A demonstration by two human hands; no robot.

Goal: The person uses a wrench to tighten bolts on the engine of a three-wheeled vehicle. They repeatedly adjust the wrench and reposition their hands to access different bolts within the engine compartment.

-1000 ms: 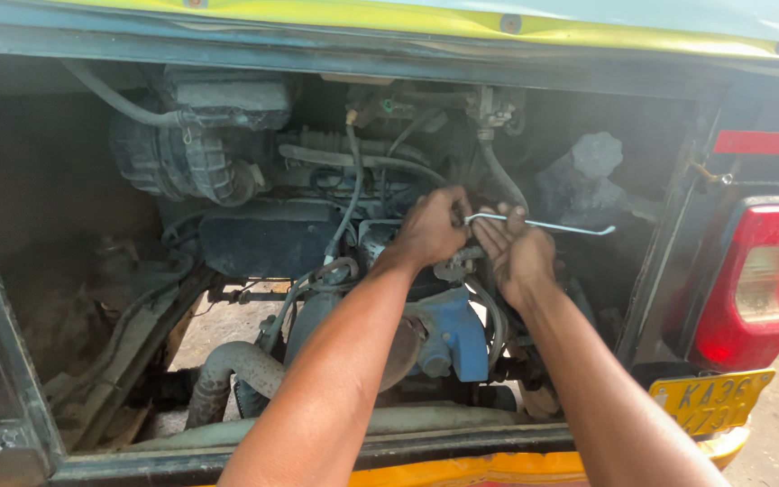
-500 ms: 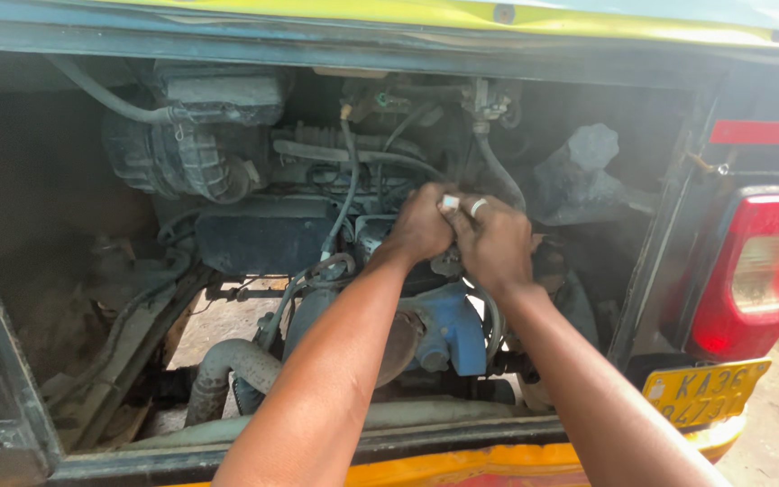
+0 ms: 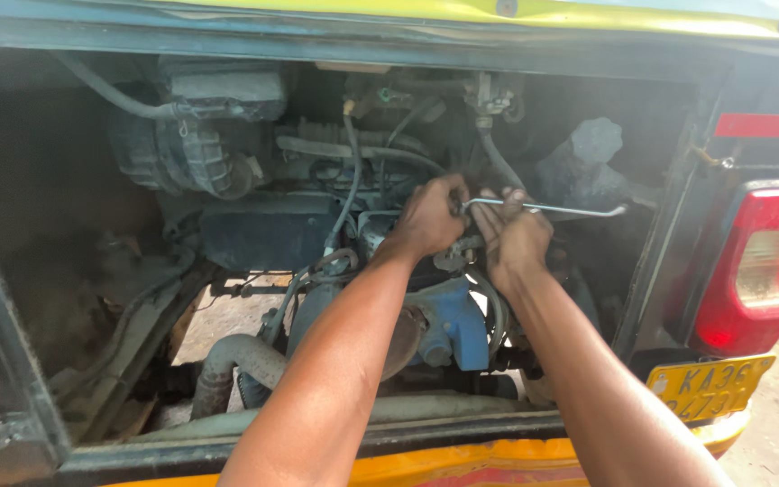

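Note:
Both of my arms reach into an open rear engine bay. A thin bent metal rod tool (image 3: 570, 210) sticks out to the right from between my hands. My right hand (image 3: 516, 236) is closed around its left part. My left hand (image 3: 430, 219) grips the tool's inner end just beside it, fingers curled over a fitting on top of the engine. Below the hands sits a blue engine casing (image 3: 455, 322). The spot where the tool meets the engine is hidden by my fingers.
A black air-filter housing (image 3: 193, 149) and hoses fill the upper left. A grey pipe (image 3: 241, 356) curves at the lower left. A red tail light (image 3: 755, 266) and a yellow plate (image 3: 710, 386) stand at the right. The yellow-orange body edge (image 3: 426, 464) runs below.
The rod tool swung out of sight between my hands half a second ago and now points right again. My hands stay together over the same spot.

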